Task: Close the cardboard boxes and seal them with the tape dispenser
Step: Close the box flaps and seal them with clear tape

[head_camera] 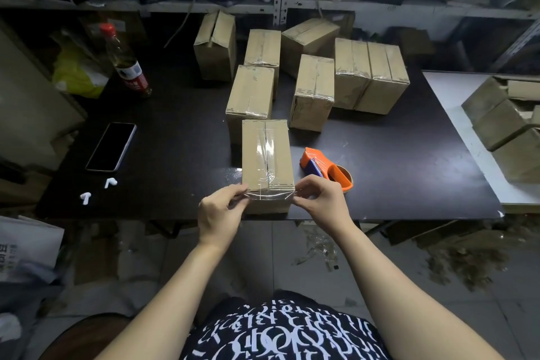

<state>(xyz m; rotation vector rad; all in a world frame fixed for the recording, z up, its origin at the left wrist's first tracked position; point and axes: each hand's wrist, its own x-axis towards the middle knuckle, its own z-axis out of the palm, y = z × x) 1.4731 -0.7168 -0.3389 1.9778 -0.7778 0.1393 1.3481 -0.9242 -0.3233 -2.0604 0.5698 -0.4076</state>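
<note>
Sealing the near box (267, 155): my left hand (222, 209) and right hand (320, 199) each pinch an end of the clear tape (267, 195) across its edge; next, likely, smooth both ends down the sides.

The boxes (267, 155) are plain tan, banded with clear, shiny tape (268, 195). The tape dispenser (324, 165) is orange (with a blue block on it), on a black surface (175, 140). The bottle (125, 64) has a red cap; the earbuds (111, 183) are white; the shirt (280, 330) is black with white lettering.
</note>
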